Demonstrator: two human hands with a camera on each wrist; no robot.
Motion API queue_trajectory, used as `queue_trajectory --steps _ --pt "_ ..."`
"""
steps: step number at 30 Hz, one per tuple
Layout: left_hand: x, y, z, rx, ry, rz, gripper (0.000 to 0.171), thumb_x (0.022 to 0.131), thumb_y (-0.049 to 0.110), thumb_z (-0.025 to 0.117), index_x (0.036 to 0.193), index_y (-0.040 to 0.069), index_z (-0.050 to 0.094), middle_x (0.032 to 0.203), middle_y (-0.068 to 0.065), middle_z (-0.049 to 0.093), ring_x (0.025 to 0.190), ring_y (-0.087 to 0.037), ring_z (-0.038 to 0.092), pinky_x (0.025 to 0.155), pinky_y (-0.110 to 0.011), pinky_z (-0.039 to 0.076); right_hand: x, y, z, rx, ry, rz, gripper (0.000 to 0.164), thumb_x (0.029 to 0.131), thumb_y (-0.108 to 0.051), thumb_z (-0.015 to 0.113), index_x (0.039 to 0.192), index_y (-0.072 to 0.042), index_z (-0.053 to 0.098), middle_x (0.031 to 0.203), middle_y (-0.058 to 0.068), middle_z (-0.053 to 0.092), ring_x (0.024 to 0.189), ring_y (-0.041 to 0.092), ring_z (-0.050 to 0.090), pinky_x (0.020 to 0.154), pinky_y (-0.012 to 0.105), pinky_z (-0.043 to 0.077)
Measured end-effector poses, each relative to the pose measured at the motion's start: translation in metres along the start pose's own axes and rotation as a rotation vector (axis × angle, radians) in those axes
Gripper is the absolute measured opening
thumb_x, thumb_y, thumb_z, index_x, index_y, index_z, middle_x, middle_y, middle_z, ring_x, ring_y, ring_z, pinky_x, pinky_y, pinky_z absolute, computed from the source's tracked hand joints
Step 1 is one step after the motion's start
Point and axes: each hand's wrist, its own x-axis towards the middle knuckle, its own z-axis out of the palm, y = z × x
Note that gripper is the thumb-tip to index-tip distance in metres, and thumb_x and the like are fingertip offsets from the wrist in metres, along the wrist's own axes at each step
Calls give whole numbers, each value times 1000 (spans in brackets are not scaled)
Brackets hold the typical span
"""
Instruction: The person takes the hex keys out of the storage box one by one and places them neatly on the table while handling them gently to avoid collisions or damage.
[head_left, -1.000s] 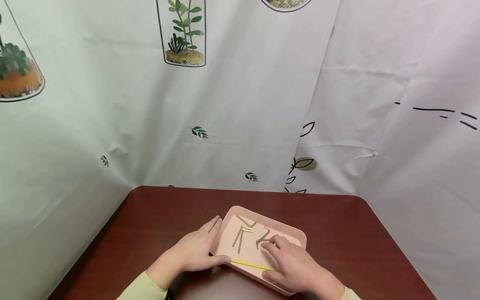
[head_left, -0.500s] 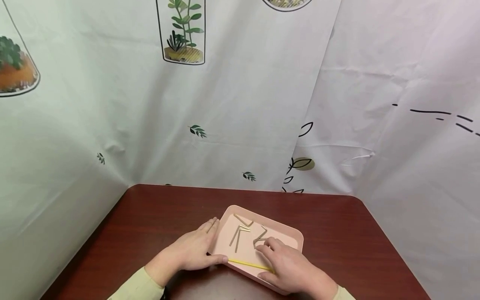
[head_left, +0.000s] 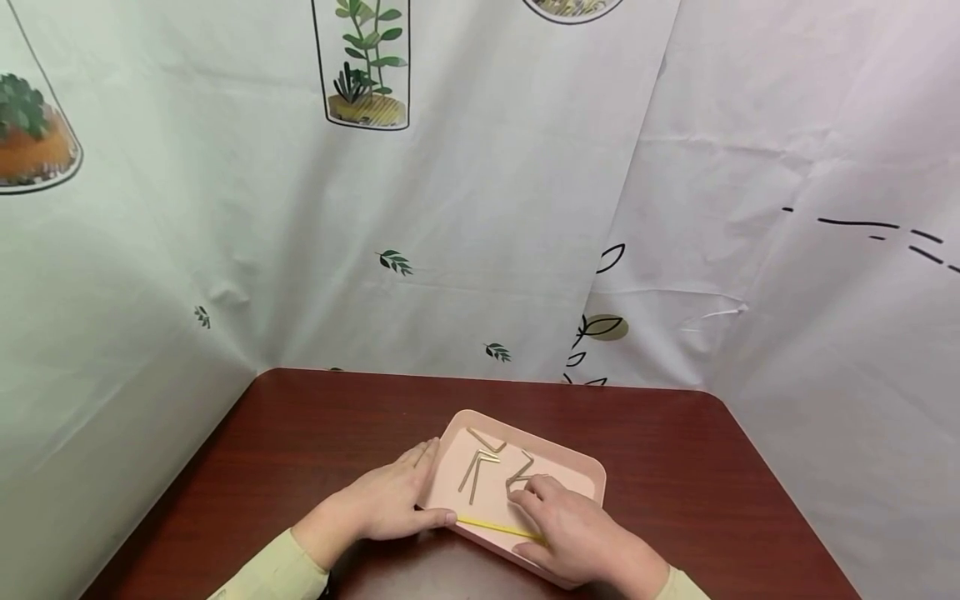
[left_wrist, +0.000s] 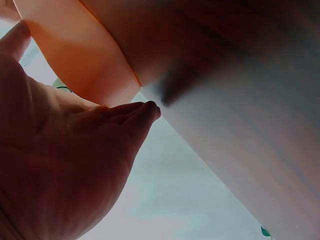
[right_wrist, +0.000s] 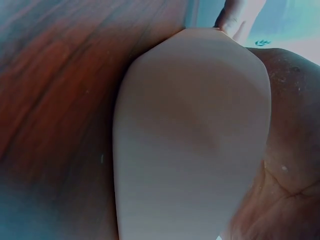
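A shallow pink tray (head_left: 558,450) sits tilted across the table, with several brass-coloured hex keys (head_left: 476,479) lying loose in it. A thin straight yellow strip (head_left: 497,527) runs along its near side, its right end reaching my right thumb. My left hand (head_left: 386,500) rests along the tray's left wall, fingers extended outside and thumb at the near-left corner. My right hand (head_left: 573,529) lies over the tray's right part, fingers loosely bent with fingertips right at one hex key (head_left: 517,479); the thumb stands apart near the front rim. Its palm faces the tray's outer wall (right_wrist: 190,140) in the right wrist view.
The dark red-brown table (head_left: 337,417) has rounded far corners. White printed fabric (head_left: 450,208) hangs behind it and along both sides. Light yellow-green sleeves (head_left: 281,567) cover the forearms.
My right fingers have shifted slightly left over the hex keys. The left hand stays against the tray. The whole head view has moved a little.
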Motion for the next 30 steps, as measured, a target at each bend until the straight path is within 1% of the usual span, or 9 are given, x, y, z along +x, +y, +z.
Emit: queue_trajectory --steps 4,8,11,14,18,25,30 --pt "-1 1 1 -21 -26 -26 117 101 74 64 170 -12 26 175 -31 33 162 -40 38 123 -57 43 2 0 1 -12 12 -20 50 93 -41 89 132 -15 72 113 -3 59 96 12 61 79 29 56" --pt "-1 1 3 -31 -45 -48 118 102 76 63 172 -10 23 176 -30 32 163 -39 36 123 -58 43 3 0 3 -20 16 -30 42 92 -41 90 122 -18 73 107 -5 56 94 11 58 76 27 54" --pt "-2 0 4 -33 -45 -41 118 102 77 62 172 -10 23 177 -30 31 163 -41 36 123 -58 42 5 0 3 -22 12 -35 36 91 -41 90 114 -21 71 103 -7 53 91 10 55 73 26 52" --pt "-2 -1 5 -41 -28 -12 118 102 75 64 170 -13 23 175 -32 31 162 -45 36 124 -59 42 7 -1 4 -18 13 -42 33 91 -41 90 108 -22 69 100 -9 51 89 9 53 71 25 50" --pt "-2 -2 5 -61 -6 15 119 102 72 67 169 -16 23 173 -36 32 161 -50 37 123 -62 41 9 0 5 -22 20 -56 32 90 -40 91 105 -23 67 98 -9 49 85 8 50 69 24 48" --pt "-2 -2 6 -98 -10 2 118 102 69 70 170 -14 21 174 -35 31 162 -49 34 123 -63 41 10 -1 8 -23 49 -92 31 86 -35 93 104 -24 70 96 -11 46 77 4 43 66 21 44" --pt "-2 -2 5 -111 -20 -4 118 102 70 70 171 -13 20 175 -35 30 163 -48 33 123 -63 40 10 -1 10 -20 74 -118 30 84 -32 94 102 -25 72 96 -11 45 75 3 42 66 18 41"
